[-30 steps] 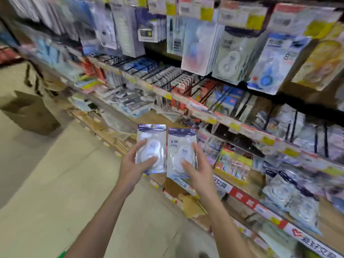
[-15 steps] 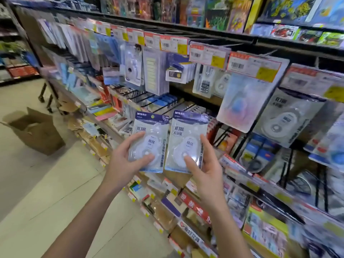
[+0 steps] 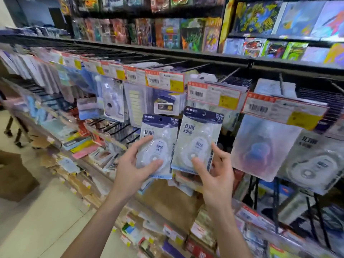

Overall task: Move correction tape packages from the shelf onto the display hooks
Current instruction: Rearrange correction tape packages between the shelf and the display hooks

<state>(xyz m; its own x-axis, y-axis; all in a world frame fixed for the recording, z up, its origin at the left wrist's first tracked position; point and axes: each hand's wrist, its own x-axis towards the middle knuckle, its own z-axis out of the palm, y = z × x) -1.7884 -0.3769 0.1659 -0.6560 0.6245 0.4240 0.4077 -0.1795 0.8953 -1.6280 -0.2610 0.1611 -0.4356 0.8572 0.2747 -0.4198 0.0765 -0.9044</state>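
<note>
1. My left hand [image 3: 130, 170] pinches the left correction tape package [image 3: 158, 146]: my thumb lies across the clear blister near its lower edge, and my fingers [image 3: 137, 146] curl round its left side and behind it.
2. My right hand [image 3: 216, 174] grips the right correction tape package [image 3: 198, 140] the same way, thumb pressed on the front below the tape wheel, fingers wrapped round its right edge.
3. Both packages stand upright, side by side, their inner edges just about touching; the right 1 sits a little higher. Each has a dark blue header with a hang hole and white print.
4. I hold them up in front of the rack of display hooks [image 3: 230, 73], just below the row of price tags [image 3: 214, 94]. Neither package is on a hook yet.
5. To the right hang similar correction tape packs [image 3: 314, 162] and a blurred pinkish pack [image 3: 260, 146]. Behind my left package hang a pack of yellow strips [image 3: 136, 103] and a small boxed item [image 3: 165, 106].
6. Above runs a dark shelf [image 3: 186, 53] with colourful booklets [image 3: 260, 19] standing on it.
7. Below my hands lie lower shelves crowded with stationery, and at far left a cardboard box [image 3: 14, 175] stands on the pale floor [image 3: 46, 220].
</note>
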